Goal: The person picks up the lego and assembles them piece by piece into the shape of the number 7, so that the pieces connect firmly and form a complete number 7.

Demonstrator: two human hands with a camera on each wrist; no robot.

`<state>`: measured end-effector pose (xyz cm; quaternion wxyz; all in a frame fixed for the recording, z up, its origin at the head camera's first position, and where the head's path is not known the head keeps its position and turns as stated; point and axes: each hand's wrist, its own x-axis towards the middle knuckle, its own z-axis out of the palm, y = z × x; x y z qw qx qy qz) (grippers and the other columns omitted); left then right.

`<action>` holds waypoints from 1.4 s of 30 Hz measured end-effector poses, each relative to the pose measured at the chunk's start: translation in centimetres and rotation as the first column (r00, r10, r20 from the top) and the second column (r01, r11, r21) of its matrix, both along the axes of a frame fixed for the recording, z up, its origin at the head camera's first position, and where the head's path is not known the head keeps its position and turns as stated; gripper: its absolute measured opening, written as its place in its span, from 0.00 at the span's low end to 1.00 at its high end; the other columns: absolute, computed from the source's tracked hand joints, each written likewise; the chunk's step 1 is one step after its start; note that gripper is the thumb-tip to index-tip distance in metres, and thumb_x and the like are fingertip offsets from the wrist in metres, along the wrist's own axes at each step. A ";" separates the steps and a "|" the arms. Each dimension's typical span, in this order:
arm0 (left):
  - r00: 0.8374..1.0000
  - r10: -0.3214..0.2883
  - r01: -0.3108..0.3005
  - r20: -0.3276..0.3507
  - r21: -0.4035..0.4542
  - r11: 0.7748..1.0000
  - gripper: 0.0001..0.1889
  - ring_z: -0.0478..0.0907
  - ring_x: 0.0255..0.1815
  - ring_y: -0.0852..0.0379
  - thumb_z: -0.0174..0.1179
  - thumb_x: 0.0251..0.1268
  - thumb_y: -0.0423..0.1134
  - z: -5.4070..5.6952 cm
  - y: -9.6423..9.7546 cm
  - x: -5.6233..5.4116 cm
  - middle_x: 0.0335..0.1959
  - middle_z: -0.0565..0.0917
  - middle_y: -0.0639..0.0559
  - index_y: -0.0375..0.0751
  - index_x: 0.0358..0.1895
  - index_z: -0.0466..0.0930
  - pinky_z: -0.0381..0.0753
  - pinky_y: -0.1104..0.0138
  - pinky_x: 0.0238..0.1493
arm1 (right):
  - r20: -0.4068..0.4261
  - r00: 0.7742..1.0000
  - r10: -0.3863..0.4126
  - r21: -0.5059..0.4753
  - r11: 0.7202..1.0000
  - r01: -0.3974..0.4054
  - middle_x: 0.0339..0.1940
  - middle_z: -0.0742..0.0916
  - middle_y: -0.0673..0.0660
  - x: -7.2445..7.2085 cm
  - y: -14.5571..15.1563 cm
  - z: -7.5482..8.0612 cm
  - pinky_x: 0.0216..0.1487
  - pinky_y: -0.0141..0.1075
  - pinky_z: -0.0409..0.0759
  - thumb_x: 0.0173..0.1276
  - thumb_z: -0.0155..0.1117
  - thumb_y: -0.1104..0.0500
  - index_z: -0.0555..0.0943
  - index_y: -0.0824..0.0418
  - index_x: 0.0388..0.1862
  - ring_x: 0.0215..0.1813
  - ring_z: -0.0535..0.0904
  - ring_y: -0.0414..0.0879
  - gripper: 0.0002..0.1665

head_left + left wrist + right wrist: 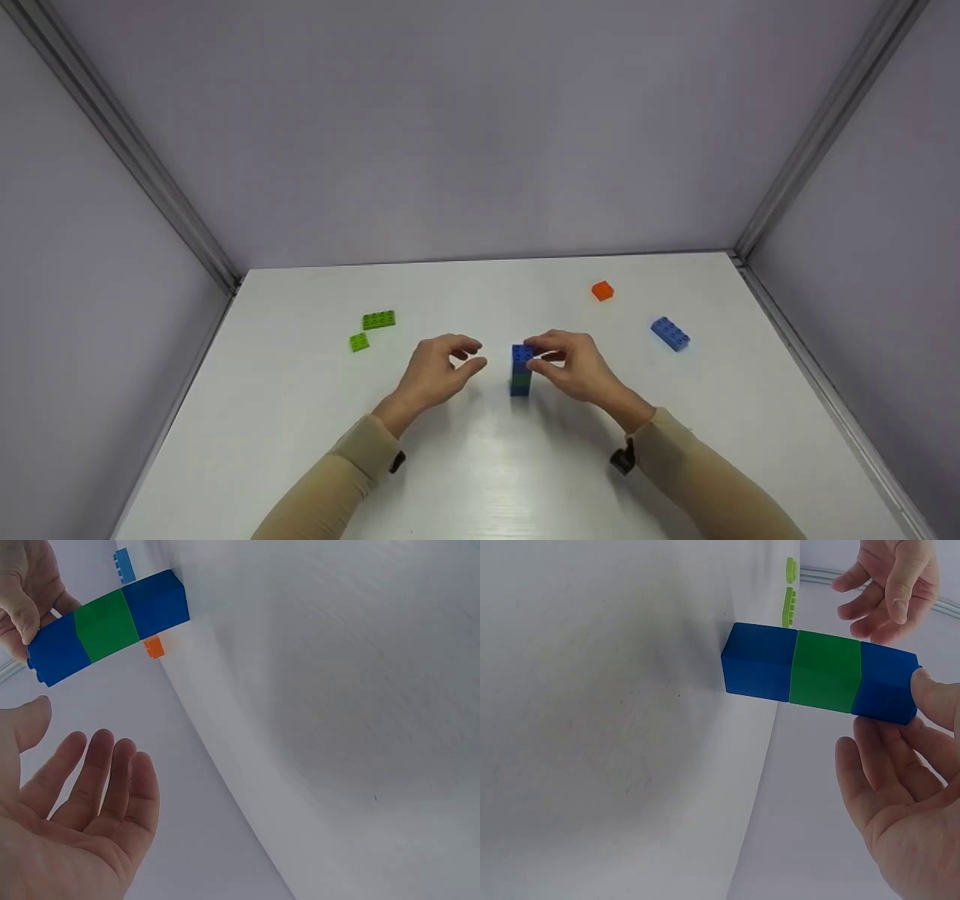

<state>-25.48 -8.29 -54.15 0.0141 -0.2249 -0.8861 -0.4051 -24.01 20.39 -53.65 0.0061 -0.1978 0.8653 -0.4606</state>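
Note:
A tower of toy building bricks [825,671] stands upright on the white table, a green brick [107,626] between two blue ones. My right hand [579,369] pinches the top blue brick [521,354] between thumb and fingers, from the tower's right side. To the left of the tower, my left hand [433,369] hovers with nothing in it, its fingers relaxed and apart from the thumb. In the left wrist view a gap separates this left hand [90,832] from the bricks.
Two light green bricks, a larger one [379,319] and a smaller one [359,342], lie at the left. An orange brick [602,291] sits at the back right, with a blue brick [670,334] farther right. Grey walls [480,135] enclose the table [300,420].

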 end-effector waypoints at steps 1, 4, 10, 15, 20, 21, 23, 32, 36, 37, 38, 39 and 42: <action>1.000 0.005 -0.005 -0.003 0.000 1.000 0.15 0.91 0.58 0.48 0.71 0.81 0.46 0.0 -0.2 0.0 0.57 0.94 0.45 0.44 0.62 0.92 0.93 0.52 0.57 | 0.003 1.000 0.000 -0.001 1.000 0.000 0.61 0.94 0.61 0.0 0.0 0.0 0.66 0.53 0.92 0.79 0.75 0.63 0.90 0.62 0.69 0.60 0.93 0.57 0.21; 1.000 0.024 -0.024 -0.005 -0.006 1.000 0.16 0.90 0.58 0.46 0.71 0.81 0.46 -0.2 -1.0 -0.2 0.58 0.94 0.43 0.43 0.62 0.91 0.93 0.49 0.58 | 0.006 1.000 0.003 -0.008 1.000 -0.003 0.61 0.94 0.61 0.0 -0.1 0.1 0.66 0.53 0.92 0.79 0.75 0.63 0.90 0.62 0.68 0.60 0.93 0.57 0.21; 0.998 0.069 -0.069 0.000 -0.015 0.997 0.17 0.90 0.59 0.45 0.73 0.79 0.45 -0.6 -2.5 -0.6 0.58 0.93 0.41 0.42 0.63 0.91 0.92 0.48 0.60 | 0.000 1.000 0.006 -0.017 1.000 -0.006 0.61 0.94 0.61 0.0 0.0 0.1 0.65 0.52 0.92 0.78 0.75 0.63 0.89 0.63 0.69 0.60 0.93 0.57 0.22; 0.992 0.129 -0.129 0.001 -0.075 0.989 0.18 0.90 0.60 0.45 0.74 0.78 0.46 -0.9 -3.8 -0.8 0.58 0.94 0.45 0.43 0.63 0.91 0.90 0.48 0.62 | 0.004 1.000 0.005 -0.012 1.000 -0.005 0.61 0.94 0.60 0.2 -0.2 0.0 0.66 0.49 0.92 0.79 0.75 0.62 0.89 0.62 0.69 0.60 0.93 0.56 0.22; 0.984 0.180 -0.178 0.002 -0.136 0.975 0.19 0.90 0.62 0.43 0.73 0.79 0.47 -1.1 -5.1 -0.8 0.61 0.93 0.45 0.42 0.64 0.90 0.89 0.46 0.65 | -0.024 1.000 0.019 -0.038 0.999 -0.020 0.59 0.94 0.62 0.2 -0.3 -0.2 0.64 0.52 0.93 0.78 0.76 0.63 0.89 0.64 0.68 0.59 0.94 0.58 0.22; 0.983 0.186 -0.184 0.000 -0.144 0.972 0.19 0.89 0.63 0.43 0.73 0.79 0.47 -1.1 -5.3 -0.9 0.62 0.93 0.45 0.41 0.64 0.90 0.89 0.46 0.66 | -0.032 0.999 0.023 -0.041 0.999 -0.024 0.59 0.94 0.62 0.2 -0.3 -0.3 0.64 0.53 0.93 0.78 0.76 0.63 0.89 0.65 0.68 0.58 0.94 0.59 0.22; 0.981 0.196 -0.194 -0.006 -0.157 0.968 0.20 0.89 0.66 0.42 0.73 0.79 0.47 -1.1 -5.8 -1.0 0.63 0.93 0.44 0.40 0.65 0.90 0.88 0.45 0.69 | -0.048 0.998 0.030 -0.042 0.999 -0.032 0.59 0.94 0.64 0.2 -0.3 -0.4 0.64 0.55 0.93 0.78 0.76 0.63 0.90 0.66 0.67 0.58 0.94 0.59 0.21; 0.971 0.239 -0.231 0.006 -0.229 0.946 0.23 0.85 0.75 0.39 0.71 0.79 0.50 -1.4 -7.6 -1.6 0.69 0.90 0.41 0.40 0.67 0.89 0.83 0.43 0.78 | -0.047 0.999 0.020 -0.023 1.000 -0.021 0.59 0.94 0.62 0.4 -0.2 -0.5 0.63 0.52 0.93 0.79 0.76 0.62 0.90 0.64 0.67 0.58 0.94 0.58 0.21; 0.965 0.261 -0.249 0.015 -0.258 0.934 0.24 0.82 0.78 0.37 0.69 0.81 0.50 -1.4 -8.4 -1.9 0.72 0.88 0.40 0.40 0.69 0.87 0.80 0.41 0.80 | -0.043 0.999 0.014 -0.022 1.000 -0.015 0.59 0.94 0.62 0.5 -0.3 -0.5 0.64 0.51 0.93 0.79 0.76 0.62 0.90 0.64 0.67 0.59 0.94 0.58 0.21; 0.964 0.267 -0.253 0.017 -0.259 0.932 0.24 0.81 0.78 0.36 0.69 0.81 0.50 -1.5 -8.6 -2.0 0.73 0.87 0.40 0.40 0.70 0.87 0.79 0.40 0.80 | -0.043 0.999 0.013 -0.020 1.000 -0.014 0.59 0.94 0.62 0.5 -0.3 -0.5 0.64 0.50 0.93 0.79 0.76 0.63 0.90 0.64 0.67 0.59 0.94 0.58 0.21; 0.962 0.271 -0.258 0.018 -0.259 0.931 0.24 0.81 0.79 0.36 0.69 0.81 0.50 -1.5 -8.8 -2.0 0.73 0.87 0.39 0.39 0.70 0.87 0.79 0.40 0.80 | -0.038 0.999 0.011 -0.020 1.000 -0.012 0.59 0.94 0.61 0.6 -0.3 -0.4 0.64 0.50 0.93 0.79 0.75 0.63 0.90 0.63 0.68 0.59 0.94 0.58 0.21; 0.961 0.278 -0.263 0.018 -0.262 0.928 0.24 0.81 0.79 0.36 0.69 0.81 0.50 -1.6 -8.9 -2.1 0.73 0.87 0.39 0.39 0.70 0.87 0.79 0.40 0.81 | -0.034 0.999 0.009 -0.020 1.000 -0.010 0.59 0.94 0.61 0.6 -0.3 -0.4 0.64 0.49 0.93 0.79 0.75 0.63 0.90 0.63 0.68 0.59 0.94 0.57 0.21; 0.956 0.294 -0.280 0.013 -0.266 0.922 0.24 0.80 0.79 0.35 0.69 0.81 0.50 -1.8 -9.4 -2.4 0.73 0.87 0.39 0.39 0.70 0.87 0.77 0.39 0.81 | -0.032 0.999 0.007 -0.013 1.000 -0.008 0.60 0.94 0.61 0.6 -0.3 -0.4 0.64 0.48 0.93 0.79 0.75 0.63 0.90 0.63 0.68 0.59 0.93 0.57 0.21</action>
